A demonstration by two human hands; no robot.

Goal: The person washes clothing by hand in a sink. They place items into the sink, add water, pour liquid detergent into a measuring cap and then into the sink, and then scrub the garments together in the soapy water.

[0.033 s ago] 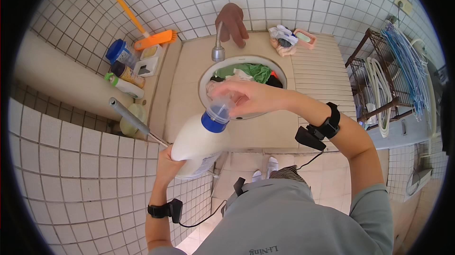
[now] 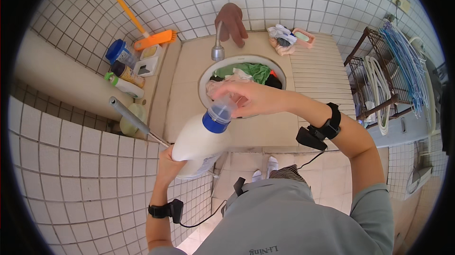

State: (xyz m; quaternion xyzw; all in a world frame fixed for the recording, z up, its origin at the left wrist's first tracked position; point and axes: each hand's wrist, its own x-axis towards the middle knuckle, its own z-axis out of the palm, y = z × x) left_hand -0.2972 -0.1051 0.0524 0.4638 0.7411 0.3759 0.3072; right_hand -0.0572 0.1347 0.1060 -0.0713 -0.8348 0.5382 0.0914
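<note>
My left hand (image 2: 167, 166) holds a large white detergent bottle (image 2: 195, 148) by its side, at the left below the sink. The bottle leans with its blue neck ring (image 2: 215, 122) up toward the right. My right hand (image 2: 256, 98) has its fingers closed around the clear measuring cap (image 2: 221, 109) at the bottle's mouth. Whether the cap is seated or loose cannot be told. Just beyond, the oval white sink (image 2: 203, 80) holds green cloth (image 2: 256, 72) and pink, white and dark laundry, partly hidden behind my right hand.
Over the sink hangs a metal faucet (image 2: 218, 53) with brown gloves (image 2: 231, 22) on it. A pink soap dish (image 2: 309, 42) and a bundle of cloth (image 2: 281, 39) lie behind the ribbed washboard (image 2: 320, 72). Bottles (image 2: 125, 88) line the left ledge; hangers (image 2: 405, 70) fill the right rack.
</note>
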